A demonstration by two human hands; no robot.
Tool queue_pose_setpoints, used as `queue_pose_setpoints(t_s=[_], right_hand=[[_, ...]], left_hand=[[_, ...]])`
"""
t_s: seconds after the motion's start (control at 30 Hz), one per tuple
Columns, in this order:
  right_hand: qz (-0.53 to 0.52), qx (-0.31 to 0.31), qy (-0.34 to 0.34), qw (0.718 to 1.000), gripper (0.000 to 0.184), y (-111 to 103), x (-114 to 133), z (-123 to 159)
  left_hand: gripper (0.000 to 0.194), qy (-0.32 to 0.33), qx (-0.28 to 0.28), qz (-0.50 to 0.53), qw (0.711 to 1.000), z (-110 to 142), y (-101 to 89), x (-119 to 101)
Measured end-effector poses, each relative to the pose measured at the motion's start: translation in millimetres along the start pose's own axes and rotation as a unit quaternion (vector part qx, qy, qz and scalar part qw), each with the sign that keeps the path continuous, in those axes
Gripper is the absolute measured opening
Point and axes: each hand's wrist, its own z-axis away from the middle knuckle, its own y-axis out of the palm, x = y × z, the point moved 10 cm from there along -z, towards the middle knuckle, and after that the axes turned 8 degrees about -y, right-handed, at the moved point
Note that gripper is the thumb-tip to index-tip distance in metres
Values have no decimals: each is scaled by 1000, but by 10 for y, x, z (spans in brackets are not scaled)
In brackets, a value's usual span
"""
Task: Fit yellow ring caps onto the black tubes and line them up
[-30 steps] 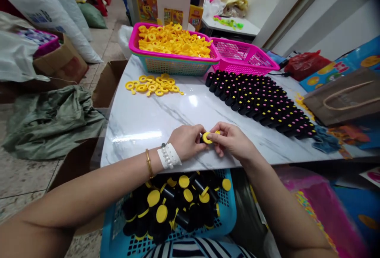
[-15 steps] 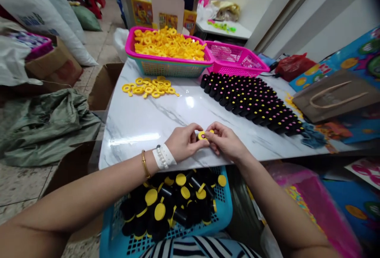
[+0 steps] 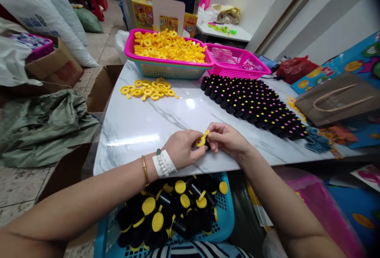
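Observation:
Between the fingertips of my left hand (image 3: 184, 147) is a small yellow ring piece with a tab (image 3: 201, 142), a pinkish dot showing in its middle. It sits on a black part mostly hidden by my fingers. My right hand (image 3: 227, 139) has its thumb and forefinger pinched by the tab end, touching or nearly so. Loose yellow ring pieces (image 3: 148, 88) lie on the marble-patterned table (image 3: 133, 121) ahead on the left. To the right stand rows of black cylinders (image 3: 252, 103) with yellow or pink dots on top.
A pink basket (image 3: 129, 52) heaped with yellow pieces is at the back, beside another pink basket (image 3: 261, 67). Below the table edge, a blue basket (image 3: 227, 222) holds black cylinders with yellow caps. A brown paper bag (image 3: 335, 99) leans at the right.
The yellow ring piece has turned, so its tab now points up and away. My right hand has shifted slightly right, its fingers drawn back along the tab.

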Motion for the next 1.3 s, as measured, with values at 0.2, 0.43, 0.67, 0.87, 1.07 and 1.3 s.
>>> queue_pose_setpoints(t_s=[0.2,0.43,0.67,0.87,1.07,1.3], right_hand=[[-25,2,33,999,26,3,-75,31],[25,64,39,997,28,204,-4,-86],[203,65,60,975,31,340,-2,-91],[287,12,-53,956,34,516,16,246],[374,59,-25,925,27,862,-367,843],[381,4,-50,923,45,818,-331,898]], left_hand=[[14,-20,10,-34,999,-17,-95,101],[12,-10,54,-8,998,-70,-1,101],[13,-27,47,4,999,-108,28,144],[26,-76,120,-47,989,168,168,91],[38,-38,149,2,988,505,-318,129],[42,-231,-189,-211,931,-103,-2009,1736]])
